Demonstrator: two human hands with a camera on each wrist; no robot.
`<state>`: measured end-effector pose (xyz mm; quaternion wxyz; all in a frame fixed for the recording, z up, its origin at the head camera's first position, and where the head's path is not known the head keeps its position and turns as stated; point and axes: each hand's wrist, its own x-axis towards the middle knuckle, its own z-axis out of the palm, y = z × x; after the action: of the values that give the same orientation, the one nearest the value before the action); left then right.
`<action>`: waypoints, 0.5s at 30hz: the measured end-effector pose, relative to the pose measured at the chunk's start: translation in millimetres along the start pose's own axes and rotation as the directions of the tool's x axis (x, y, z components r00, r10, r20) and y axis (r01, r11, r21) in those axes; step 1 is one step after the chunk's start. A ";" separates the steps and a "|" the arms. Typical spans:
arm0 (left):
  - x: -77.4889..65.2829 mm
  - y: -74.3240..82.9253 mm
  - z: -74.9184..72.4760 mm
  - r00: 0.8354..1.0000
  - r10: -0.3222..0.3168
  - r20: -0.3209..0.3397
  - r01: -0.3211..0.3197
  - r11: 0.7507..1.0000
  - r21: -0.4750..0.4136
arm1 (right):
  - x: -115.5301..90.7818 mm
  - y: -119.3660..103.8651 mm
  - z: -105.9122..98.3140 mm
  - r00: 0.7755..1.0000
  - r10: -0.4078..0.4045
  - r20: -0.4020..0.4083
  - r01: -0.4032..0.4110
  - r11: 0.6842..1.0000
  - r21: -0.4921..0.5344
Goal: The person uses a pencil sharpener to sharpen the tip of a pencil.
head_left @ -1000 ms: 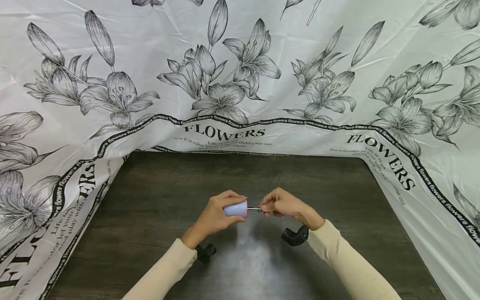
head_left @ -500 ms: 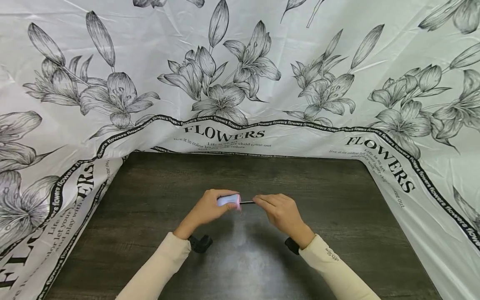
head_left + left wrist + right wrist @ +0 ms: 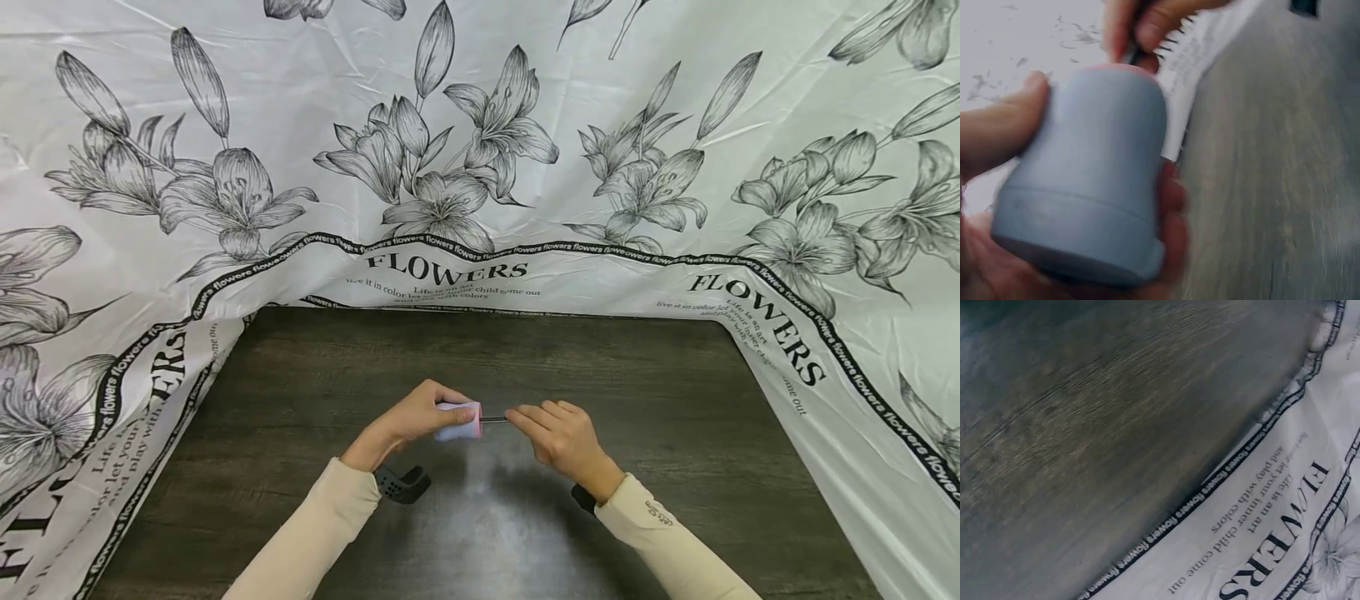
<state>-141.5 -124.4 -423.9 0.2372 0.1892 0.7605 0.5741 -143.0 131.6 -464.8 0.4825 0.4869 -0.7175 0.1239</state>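
Note:
In the head view my left hand [image 3: 408,418] grips a pale blue, waisted, cup-like thing [image 3: 457,432] with a pink rim, held on its side above the table. A thin metal rod [image 3: 493,419] runs from the pink end to my right hand [image 3: 564,433], whose thumb and fingers pinch its other end. The left wrist view shows the blue body [image 3: 1085,162] close up and blurred, with my thumb on one side and fingers curled round the other. Beyond the pink rim [image 3: 1119,67], the right fingers hold a dark part. The right wrist view shows neither hand.
A dark wood-grain table [image 3: 337,350] lies under both hands. White cloth [image 3: 465,287] printed with flowers and lettering hangs behind it and at both sides. A black wrist mount [image 3: 402,485] is on the left wrist, and another [image 3: 583,498] shows partly under the right.
Both hands have shifted slightly left over the second. The left hand has turned, bringing its thumb across the blue body. The right hand has changed its hold on the rod, its back now turned up.

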 end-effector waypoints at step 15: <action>-1.1 -18.8 39.7 0.714 0.698 -0.045 -0.414 0.474 0.777 | 20.9 21.1 -19.5 0.078 0.315 0.946 -0.979 -0.157 0.133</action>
<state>-118.0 -99.0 -450.9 -0.2032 0.3996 0.8431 0.2970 -150.4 142.5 -431.8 -0.2880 0.1241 -0.7865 0.5320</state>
